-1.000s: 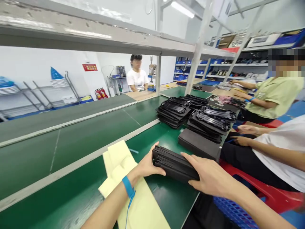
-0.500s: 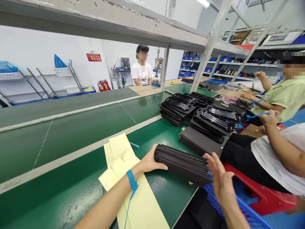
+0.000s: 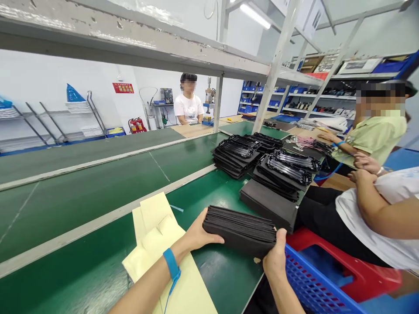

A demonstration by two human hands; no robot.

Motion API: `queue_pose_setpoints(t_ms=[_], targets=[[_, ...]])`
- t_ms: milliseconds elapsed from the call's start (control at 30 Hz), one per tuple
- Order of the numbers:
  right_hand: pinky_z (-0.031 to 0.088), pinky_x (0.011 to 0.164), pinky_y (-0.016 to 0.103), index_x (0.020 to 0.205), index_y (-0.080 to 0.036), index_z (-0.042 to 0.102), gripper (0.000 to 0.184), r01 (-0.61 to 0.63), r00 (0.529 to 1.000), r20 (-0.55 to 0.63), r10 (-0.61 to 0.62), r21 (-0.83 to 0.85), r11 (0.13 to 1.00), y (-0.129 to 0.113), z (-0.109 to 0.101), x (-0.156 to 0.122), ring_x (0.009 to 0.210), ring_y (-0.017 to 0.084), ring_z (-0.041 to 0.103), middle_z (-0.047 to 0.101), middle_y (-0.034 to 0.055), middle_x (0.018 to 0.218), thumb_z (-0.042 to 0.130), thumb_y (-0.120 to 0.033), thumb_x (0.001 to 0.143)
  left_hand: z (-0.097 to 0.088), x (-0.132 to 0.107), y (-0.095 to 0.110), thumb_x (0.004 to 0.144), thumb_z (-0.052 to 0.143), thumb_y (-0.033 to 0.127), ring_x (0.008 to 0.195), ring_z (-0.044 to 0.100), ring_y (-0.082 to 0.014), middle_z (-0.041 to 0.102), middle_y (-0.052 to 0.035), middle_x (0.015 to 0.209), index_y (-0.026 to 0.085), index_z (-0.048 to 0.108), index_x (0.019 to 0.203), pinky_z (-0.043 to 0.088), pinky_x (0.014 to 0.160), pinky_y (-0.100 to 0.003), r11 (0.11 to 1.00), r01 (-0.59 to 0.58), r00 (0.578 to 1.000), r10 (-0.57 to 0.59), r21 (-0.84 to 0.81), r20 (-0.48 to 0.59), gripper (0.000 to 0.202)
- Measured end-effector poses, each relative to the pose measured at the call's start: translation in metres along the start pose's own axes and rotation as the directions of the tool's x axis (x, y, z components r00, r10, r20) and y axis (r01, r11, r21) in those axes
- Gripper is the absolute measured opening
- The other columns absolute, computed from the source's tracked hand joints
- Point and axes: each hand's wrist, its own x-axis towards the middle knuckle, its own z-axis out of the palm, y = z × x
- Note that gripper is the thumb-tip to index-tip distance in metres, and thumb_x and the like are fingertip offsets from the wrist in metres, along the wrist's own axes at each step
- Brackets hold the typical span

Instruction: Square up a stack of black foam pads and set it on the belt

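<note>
Left hand (image 3: 199,236), with blue wrist strap (image 3: 170,264), and right hand (image 3: 276,257): both at the near edge of the green bench (image 3: 225,279), one black stack (image 3: 239,231) of flat, layered pieces clamped between them. Left fingers (image 3: 212,239) closed around one end, right thumb (image 3: 280,237) pressed against the other, remaining right fingers hidden behind the stack. Two-ended hold probably keeps the loose layers squared together. Contact between stack and bench not clear from this view. Just left of the left hand, a pale yellow folded sheet (image 3: 157,244) lying flat on the bench, under the left forearm. Beyond the stack, a black flat pad (image 3: 268,205) and piles of black frames (image 3: 235,155) (image 3: 288,172), set in overlapping heaps along the bench — within easy reach of the seated row, by the look of it. Below the right forearm, a blue plastic crate (image 3: 314,283), placed beside the bench, next to a red stool (image 3: 347,277). To the right, one co-worker in a white shirt (image 3: 366,218) with both hands near the chest, and another in a green shirt (image 3: 373,139) reaching toward the piles.
</note>
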Motion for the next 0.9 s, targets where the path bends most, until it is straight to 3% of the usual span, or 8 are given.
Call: queue_pose_setpoints(t_ms=[167,267,367,433,533,633,767,900], targets=[[0.055,0.07,0.032,0.082,-0.021,0.057,0.052,0.068,0.998,-0.003,-0.068,-0.003,0.998,0.002,-0.005,0.0,0.084,0.023,0.064,0.066,0.0002,0.072,0.051,-0.071,0.069,0.001,-0.002,0.003,0.05,0.084,0.035,0.113,0.051,-0.028,0.057,-0.0074,0.118,0.022,0.049,0.117,0.039,0.1,-0.042,0.995,0.008,0.999,-0.004,0.1,-0.042,0.077],[0.055,0.074,0.037,0.083,-0.02,0.058,0.059,-0.039,0.999,-0.02,0.039,0.0,0.999,-0.001,-0.007,0.004,0.087,0.027,0.064,0.068,0.0037,0.078,0.055,-0.075,0.062,0.002,-0.001,0.005,0.045,0.086,0.036,0.116,0.048,-0.0302,0.057,-0.008,0.119,0.022,0.052,0.115,0.036,0.103,-0.044,0.985,0.045,0.996,-0.032,0.164,-0.08,0.079],[0.052,0.081,0.04,0.094,-0.02,0.059,0.068,-0.11,0.991,0.076,0.111,-0.017,0.994,-0.008,-0.011,0.003,0.097,0.029,0.061,0.069,0.0072,0.095,0.047,-0.08,0.066,0.003,0.0,0.007,0.05,0.084,0.035,0.113,0.052,-0.0279,0.058,-0.0079,0.119,0.021,0.048,0.119,0.041,0.099,-0.041,0.992,0.077,0.995,-0.07,0.096,-0.074,0.079],[0.049,0.087,0.04,0.104,-0.021,0.058,0.069,-0.066,0.982,0.172,0.076,-0.065,0.996,-0.014,-0.016,-0.002,0.105,0.028,0.058,0.066,0.0069,0.108,0.046,-0.079,0.069,0.004,0.0,0.011,0.051,0.084,0.034,0.11,0.055,-0.0268,0.06,-0.0079,0.117,0.02,0.049,0.117,0.043,0.096,-0.039,0.993,0.117,0.989,-0.114,0.024,-0.093,0.077],[0.044,0.095,0.037,0.11,-0.022,0.057,0.064,0.063,0.977,0.214,-0.002,-0.279,0.958,-0.023,-0.025,-0.014,0.112,0.028,0.052,0.062,0.0064,0.116,0.071,-0.061,0.061,0.006,-0.001,0.021,0.049,0.084,0.037,0.104,0.058,-0.0279,0.064,-0.0082,0.111,0.019,0.054,0.11,0.046,0.091,-0.04,0.975,0.214,0.972,-0.218,-0.055,-0.083,0.071],[0.047,0.091,0.036,0.108,-0.019,0.058,0.066,-0.013,0.983,0.165,0.084,-0.389,0.921,-0.032,-0.031,-0.021,0.109,0.029,0.055,0.065,0.008,0.111,0.081,-0.048,0.053,0.011,0.002,0.04,0.047,0.083,0.044,0.099,0.06,-0.029,0.066,-0.0083,0.105,0.019,0.057,0.102,0.047,0.086,-0.04,0.934,0.351,0.935,-0.354,-0.067,-0.032,0.066],[0.055,0.078,0.035,0.106,-0.016,0.059,0.063,-0.212,0.972,0.058,0.226,-0.181,0.96,-0.063,-0.027,-0.007,0.095,0.029,0.063,0.069,0.0077,0.101,0.078,-0.049,0.055,0.022,0.011,0.072,0.07,0.056,0.066,0.107,0.056,-0.0272,0.062,-0.0068,0.113,0.023,0.057,0.101,0.038,0.095,-0.042,0.922,0.376,0.913,-0.385,-0.091,-0.131,0.053],[0.058,0.067,0.037,0.102,-0.02,0.06,0.049,-0.214,0.968,-0.146,0.203,-0.067,0.975,-0.104,-0.014,0.034,0.081,0.027,0.066,0.071,0.0042,0.082,0.073,-0.042,0.061,0.036,0.025,0.094,0.082,0.045,0.058,0.109,0.055,-0.0238,0.054,-0.0074,0.123,0.023,0.055,0.1,0.03,0.102,-0.043,0.909,0.367,0.884,-0.407,-0.198,-0.23,0.04]])
